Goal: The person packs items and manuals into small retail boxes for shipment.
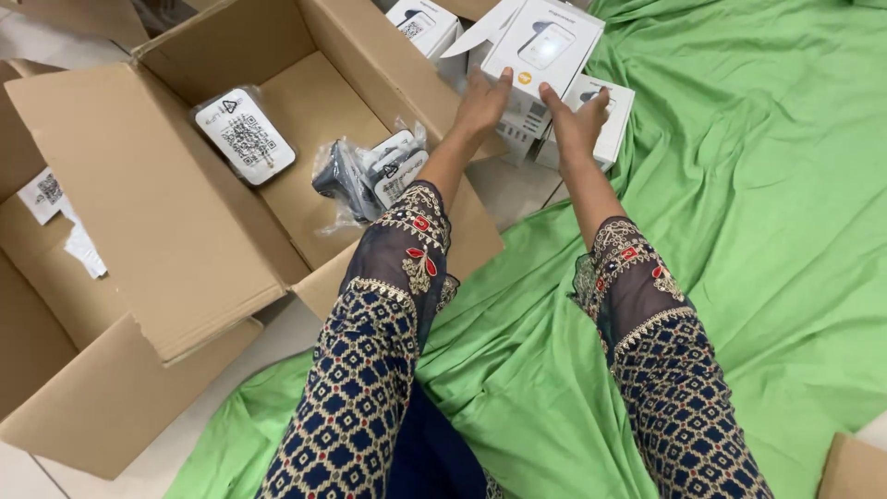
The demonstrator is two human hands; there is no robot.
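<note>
Green cloth, cardboard box beside hands

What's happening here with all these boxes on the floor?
A person reaches forward with both hands: the left hand and right hand grip a small white product box at its lower edge, above other white boxes. Beside them an open cardboard carton contains plastic-wrapped devices. A green cloth covers the floor.

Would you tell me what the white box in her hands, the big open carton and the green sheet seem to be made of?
White box: thin, smooth printed card, sharp folded edges. Carton: brown matte corrugated cardboard, judging by its thick flaps. Green sheet: soft woven cloth, probably; it creases and drapes.
</note>
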